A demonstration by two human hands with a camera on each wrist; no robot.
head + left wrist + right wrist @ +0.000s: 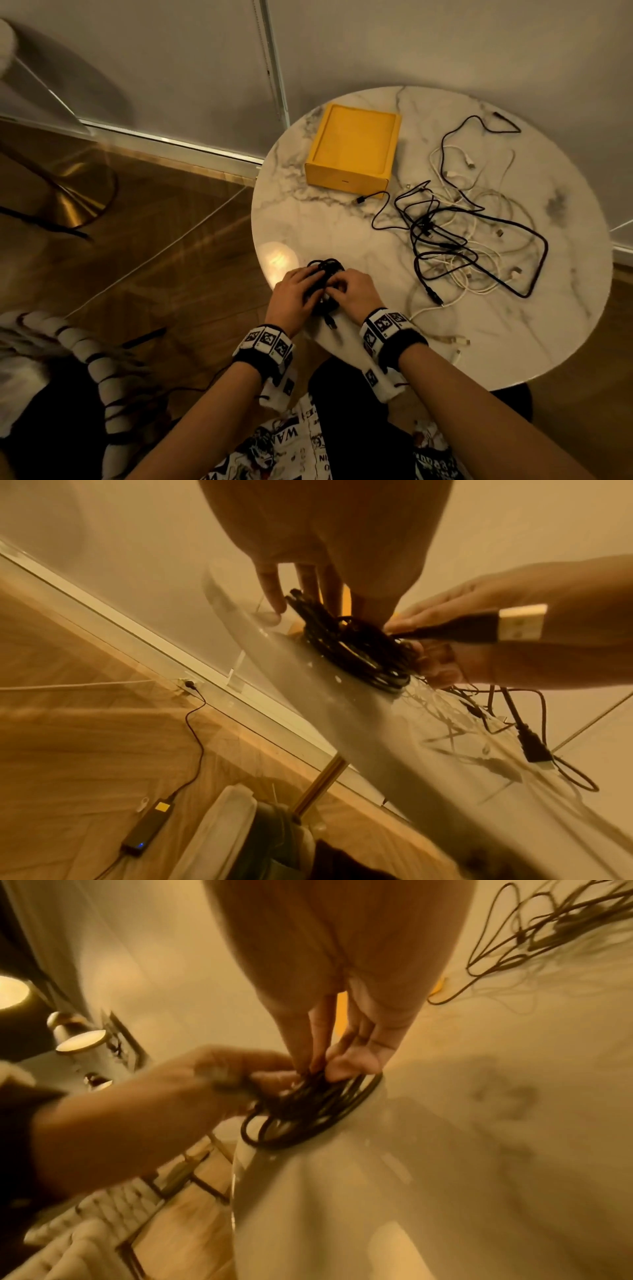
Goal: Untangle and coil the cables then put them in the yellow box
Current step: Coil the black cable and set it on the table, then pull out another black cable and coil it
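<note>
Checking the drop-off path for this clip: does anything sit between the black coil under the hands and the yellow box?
Nothing visible blocks it. The black coil lies at the table's near edge under the left hand and right hand; bare marble table leads to the open, empty yellow box. The tangled cables lie off to the right.

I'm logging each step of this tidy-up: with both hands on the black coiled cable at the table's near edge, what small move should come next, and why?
Probably tuck the loose plug end in. The black coiled cable lies wound on the round marble table, left hand and right hand pinching it, but that end still sticks out, and the open yellow box is empty.
</note>
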